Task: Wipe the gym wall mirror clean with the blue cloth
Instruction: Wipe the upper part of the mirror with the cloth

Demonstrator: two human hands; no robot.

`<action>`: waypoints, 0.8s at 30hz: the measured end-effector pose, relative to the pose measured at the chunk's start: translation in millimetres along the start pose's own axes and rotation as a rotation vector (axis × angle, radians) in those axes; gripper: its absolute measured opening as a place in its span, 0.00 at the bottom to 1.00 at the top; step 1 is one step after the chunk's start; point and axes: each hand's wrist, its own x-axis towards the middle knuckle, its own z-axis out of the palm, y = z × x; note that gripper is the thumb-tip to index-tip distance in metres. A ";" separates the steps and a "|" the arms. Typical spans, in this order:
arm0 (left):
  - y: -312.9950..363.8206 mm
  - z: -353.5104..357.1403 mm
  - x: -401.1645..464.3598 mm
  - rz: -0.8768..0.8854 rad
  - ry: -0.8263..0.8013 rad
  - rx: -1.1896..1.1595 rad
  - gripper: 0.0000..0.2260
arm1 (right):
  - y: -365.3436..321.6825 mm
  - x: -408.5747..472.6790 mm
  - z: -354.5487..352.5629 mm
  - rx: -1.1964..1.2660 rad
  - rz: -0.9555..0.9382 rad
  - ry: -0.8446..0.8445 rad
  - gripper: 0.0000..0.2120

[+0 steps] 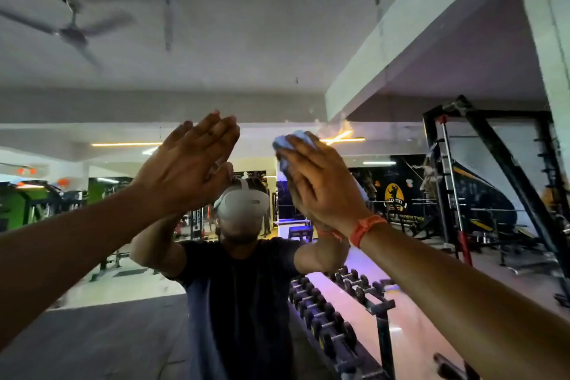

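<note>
Blue cloth (291, 148) sits bunched under the right hand (320, 185), trapped between the palm and the wall mirror (277, 40), at about head height and just right of centre. That hand lies flat with its fingers straight and close together, pressing rather than pinching, probably so the whole palm drives the cloth across the glass. Only a wad of the cloth shows past the fingertips (the rest is hidden), so its long axis cannot be told; what is visible runs up and to the left, along the fingers. The left hand (188, 170) is also flat, fingers straight and together, pointing up and right; it appears to rest on the glass, likely as a brace. An orange wristband (365, 228) circles the right wrist. A dumbbell rack (348, 315) stands low on the right.
</note>
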 end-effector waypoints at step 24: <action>-51.6 4.7 67.3 -0.070 0.167 0.066 0.30 | 97.6 85.2 -23.2 -0.246 0.156 0.053 0.27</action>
